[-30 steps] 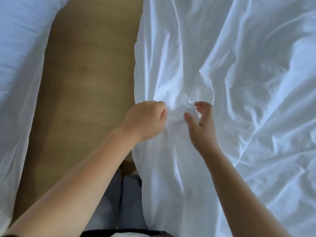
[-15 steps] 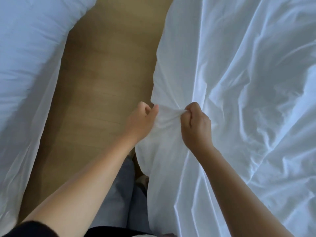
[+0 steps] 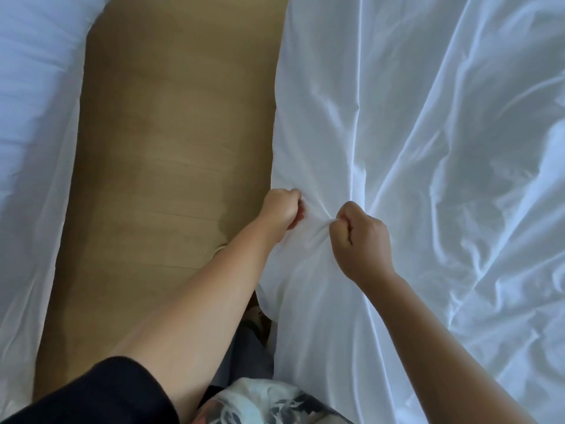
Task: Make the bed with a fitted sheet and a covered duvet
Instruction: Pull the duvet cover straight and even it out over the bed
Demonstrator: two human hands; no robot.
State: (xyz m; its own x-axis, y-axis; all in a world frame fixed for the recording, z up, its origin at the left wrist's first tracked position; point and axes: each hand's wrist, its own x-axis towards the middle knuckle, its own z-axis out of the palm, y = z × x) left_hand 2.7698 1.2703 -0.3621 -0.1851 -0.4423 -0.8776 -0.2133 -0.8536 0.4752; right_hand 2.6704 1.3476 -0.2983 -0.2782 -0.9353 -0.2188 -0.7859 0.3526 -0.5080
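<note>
Both grips clench one white sheet [image 3: 428,148] at its left edge, where it hangs off the bed toward the floor [image 3: 171,148]. The left grip [image 3: 282,209] is a fist right at the hem, its fingers curled into the cloth. The right grip [image 3: 360,240] sits just beside it and a little nearer the person, thumb and curled fingers pinching a bunch of the same cloth. A short span of cloth is gathered between the two fists, and long folds fan out from them up and to the right across the bed. Whether this cloth is the fitted sheet or the duvet cover cannot be told.

The sheet fills the right half of the view, creased all over, and hides whatever lies under it. Left of it a strip of wooden floor runs up the view. Beyond that strip, along the left side, lies more white bedding [image 3: 30,117], puffy at the top and draped down to the floor.

Low in the view a black sleeve [image 3: 101,393] covers the left upper arm; both forearms are bare. Grey trousers [image 3: 244,353] show between the left forearm and the hanging sheet. A patterned white and dark cloth [image 3: 269,399] lies at the bottom edge, touching the sheet. A small pale shape [image 3: 218,250] peeks out beside the left forearm, too little of it showing to tell what it is
</note>
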